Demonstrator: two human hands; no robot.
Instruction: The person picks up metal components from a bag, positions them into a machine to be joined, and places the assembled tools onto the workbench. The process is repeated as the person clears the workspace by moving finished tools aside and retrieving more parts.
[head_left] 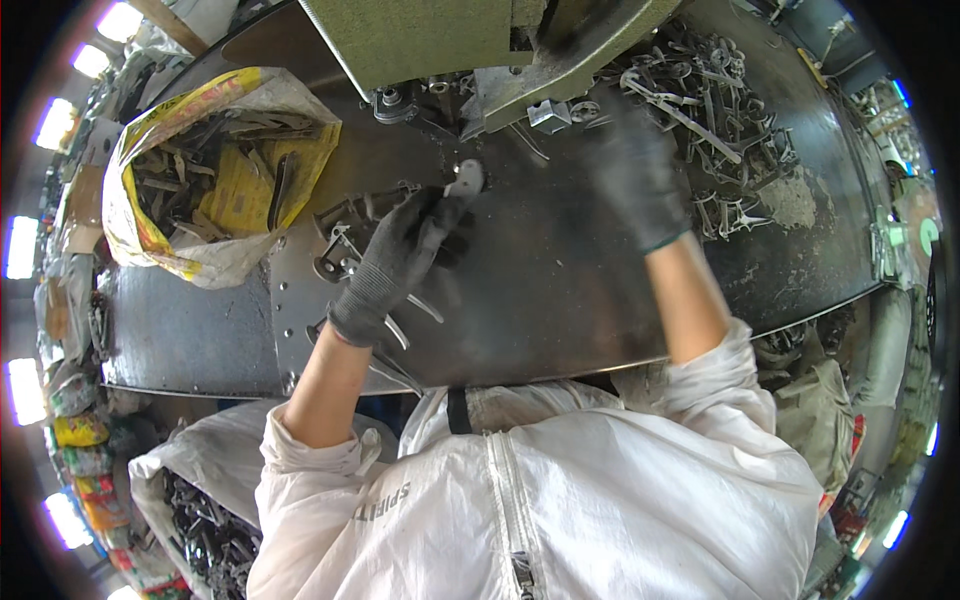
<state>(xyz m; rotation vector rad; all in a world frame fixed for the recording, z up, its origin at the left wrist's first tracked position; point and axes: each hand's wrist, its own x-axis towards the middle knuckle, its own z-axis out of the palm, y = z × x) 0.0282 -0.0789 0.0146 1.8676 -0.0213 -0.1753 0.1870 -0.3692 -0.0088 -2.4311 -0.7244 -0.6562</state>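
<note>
My left hand [396,248], in a dark grey knitted glove, is closed on a small flat metal part with a rounded end [467,178]. That part sticks out past the fingertips, below the green machine [420,40]. Beside and under the left wrist lie several metal pieces with curved handles [340,248]. My right hand [632,180], gloved the same way, is smeared by motion, so its fingers cannot be made out. It is nearest to the left side of a heap of loose metal parts [715,95].
An open yellow and white sack [125,205] of metal pieces stands at the left on the dark metal table [530,290]. The machine overhangs the table's far middle, with a small metal block [549,116] below it. Another sack [160,470] with dark parts sits below the table edge.
</note>
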